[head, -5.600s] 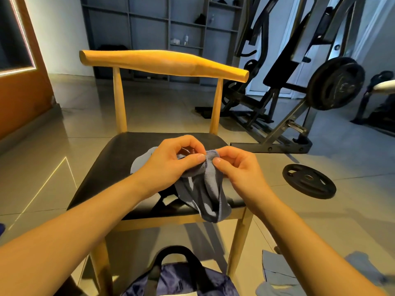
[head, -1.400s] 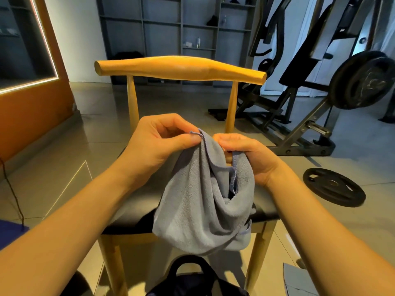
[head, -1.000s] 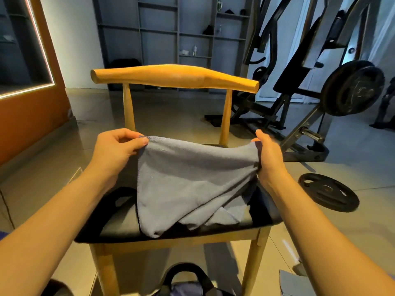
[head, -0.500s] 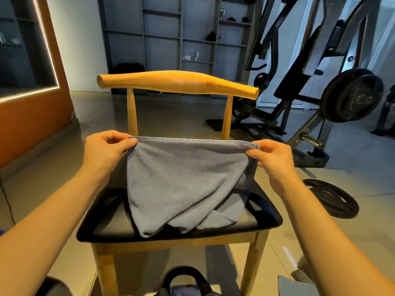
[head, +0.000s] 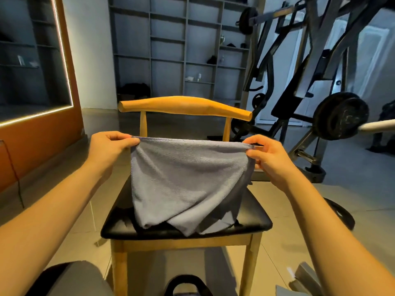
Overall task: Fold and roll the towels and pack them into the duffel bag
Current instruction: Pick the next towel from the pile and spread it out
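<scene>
A grey-blue towel hangs stretched between my two hands above the chair seat, its lower end crumpled on the black cushion. My left hand pinches the top left corner. My right hand pinches the top right corner. The top hem runs taut and nearly level between them. At the bottom edge, only the dark handle of the duffel bag shows in front of the chair. More grey towels lie on the floor at the lower right, partly hidden by my right forearm.
The wooden chair with a black seat faces me. A weight machine stands to the right, with a weight plate on the floor. Grey shelves line the back wall. An orange wall is at the left. My knee shows lower left.
The bunched towel has been shaken out and spread between my hands, which moved apart to its top corners and rose slightly. The view tilted upward.
</scene>
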Action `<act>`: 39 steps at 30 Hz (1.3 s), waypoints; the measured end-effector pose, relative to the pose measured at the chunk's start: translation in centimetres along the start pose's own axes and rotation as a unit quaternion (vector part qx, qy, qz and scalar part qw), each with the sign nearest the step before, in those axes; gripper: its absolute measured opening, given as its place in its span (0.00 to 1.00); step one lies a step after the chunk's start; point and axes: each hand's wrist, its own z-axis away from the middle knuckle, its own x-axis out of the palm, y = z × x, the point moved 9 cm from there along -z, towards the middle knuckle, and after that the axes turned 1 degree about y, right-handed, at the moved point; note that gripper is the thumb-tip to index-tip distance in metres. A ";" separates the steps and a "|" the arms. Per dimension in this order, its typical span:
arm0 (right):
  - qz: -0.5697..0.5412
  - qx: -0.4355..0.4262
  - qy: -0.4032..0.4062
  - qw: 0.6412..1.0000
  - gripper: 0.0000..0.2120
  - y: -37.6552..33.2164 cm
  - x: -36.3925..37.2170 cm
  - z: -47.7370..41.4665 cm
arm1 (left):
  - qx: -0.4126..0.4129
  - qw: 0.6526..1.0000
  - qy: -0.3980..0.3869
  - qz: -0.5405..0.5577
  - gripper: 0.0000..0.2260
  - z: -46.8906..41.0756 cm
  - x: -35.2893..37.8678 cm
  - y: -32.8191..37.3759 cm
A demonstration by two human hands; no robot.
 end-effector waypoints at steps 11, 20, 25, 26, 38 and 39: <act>0.078 -0.041 0.028 0.996 0.06 -6.1 -1.7 1.4 | -0.045 0.998 -0.035 0.030 0.03 -0.7 -0.5 3.1; 0.205 -0.007 -0.016 0.979 0.05 -7.0 -1.4 1.4 | -0.057 0.997 -0.045 0.012 0.05 -1.2 -1.2 4.3; 0.275 0.005 0.023 0.961 0.06 -7.6 -1.7 0.9 | -0.024 0.998 -0.064 -0.013 0.06 -1.0 -1.4 5.8; 0.238 0.009 0.025 0.971 0.08 -7.8 -1.7 1.0 | -0.019 0.998 -0.063 -0.018 0.07 -1.0 -1.7 6.0; 0.019 -0.006 -0.108 0.994 0.13 -9.2 -1.8 1.6 | -0.020 0.965 -0.256 0.050 0.24 1.3 -2.7 7.5; -0.038 -0.007 -0.125 0.991 0.15 -9.4 -1.8 1.7 | -0.029 0.959 -0.274 0.069 0.26 1.5 -2.7 7.4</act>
